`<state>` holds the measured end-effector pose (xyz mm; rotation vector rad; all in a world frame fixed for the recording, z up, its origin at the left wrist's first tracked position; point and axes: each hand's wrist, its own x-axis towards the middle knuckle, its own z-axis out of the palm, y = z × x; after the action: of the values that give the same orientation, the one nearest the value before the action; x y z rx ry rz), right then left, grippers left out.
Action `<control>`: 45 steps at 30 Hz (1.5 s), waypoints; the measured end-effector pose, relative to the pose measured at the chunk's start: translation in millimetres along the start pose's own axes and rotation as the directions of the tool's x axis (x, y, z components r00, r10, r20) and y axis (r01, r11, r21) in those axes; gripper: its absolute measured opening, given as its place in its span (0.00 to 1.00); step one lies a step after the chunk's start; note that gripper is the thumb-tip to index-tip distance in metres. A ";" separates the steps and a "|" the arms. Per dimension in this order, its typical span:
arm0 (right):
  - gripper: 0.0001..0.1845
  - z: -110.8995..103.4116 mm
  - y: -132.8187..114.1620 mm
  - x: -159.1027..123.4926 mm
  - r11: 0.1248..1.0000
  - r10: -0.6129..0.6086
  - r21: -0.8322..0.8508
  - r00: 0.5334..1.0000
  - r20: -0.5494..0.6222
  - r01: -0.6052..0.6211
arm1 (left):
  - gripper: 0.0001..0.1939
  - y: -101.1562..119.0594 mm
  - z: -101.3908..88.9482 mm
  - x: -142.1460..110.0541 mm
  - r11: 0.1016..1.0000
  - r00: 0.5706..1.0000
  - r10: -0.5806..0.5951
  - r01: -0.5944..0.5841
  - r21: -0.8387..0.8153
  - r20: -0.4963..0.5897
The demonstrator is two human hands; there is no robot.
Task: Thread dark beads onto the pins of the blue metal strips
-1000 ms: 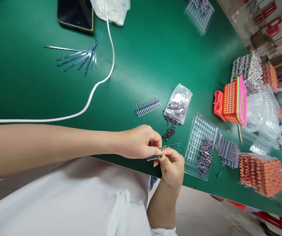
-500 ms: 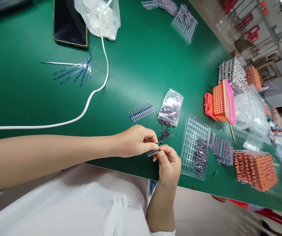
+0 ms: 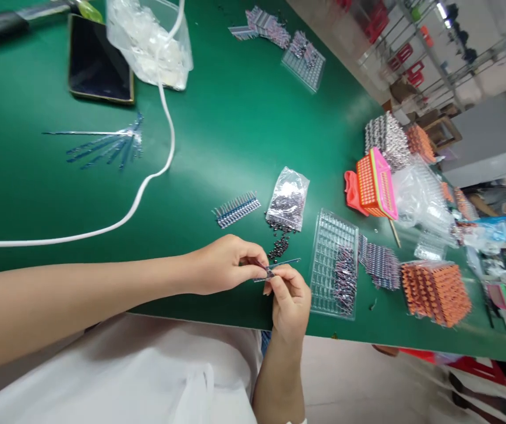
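Note:
My left hand (image 3: 220, 268) reaches in from the left, thumb and forefinger pinched on a small dark strip of parts (image 3: 259, 280). My right hand (image 3: 292, 300) meets it from below, its thumb and fingertips closed on the strip's right end. Most of the strip is hidden by the fingers. A thin blue sliver (image 3: 289, 261) sticks out to the right above the fingertips. Just beyond lie small loose black beads (image 3: 279, 247), spilling from a clear plastic bag (image 3: 289, 197). Left of the bag rests a strip of small parts with upright wire leads (image 3: 236, 209).
Right of my hands is a clear ridged tray (image 3: 323, 259) partly filled with small leaded parts. Past it are orange stacks (image 3: 436, 294) and an orange-pink basket (image 3: 374, 182). A white cable (image 3: 135, 206), blue strips (image 3: 116, 144), a phone (image 3: 98, 65) and a tub (image 3: 177, 70) are at left.
The view has shifted, so things on the table appear farther left. My hands stay together on the strip, which now shows less between the fingers.

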<state>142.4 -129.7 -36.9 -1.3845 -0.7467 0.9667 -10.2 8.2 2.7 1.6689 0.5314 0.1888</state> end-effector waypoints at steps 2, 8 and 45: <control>0.07 0.1 0.2 -0.5 0.998 0.036 0.042 0.999 0.032 -0.037 | 0.12 0.5 -1.8 -0.9 0.999 0.999 0.045 -0.045 0.018 0.029; 0.10 -1.2 2.2 -0.9 0.990 0.074 0.112 0.994 0.081 -0.083 | 0.11 -0.6 -5.5 0.7 0.998 0.992 0.054 -0.056 0.021 0.114; 0.10 -22.2 -5.6 17.1 0.421 -0.317 -0.882 0.945 0.076 0.212 | 0.09 -9.8 -6.3 12.9 0.961 0.969 -0.148 0.095 -0.259 -0.197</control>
<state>170.4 -124.2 -35.0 -2.1004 -1.4714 0.1608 -3.8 20.4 -8.0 1.3745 0.7413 0.3342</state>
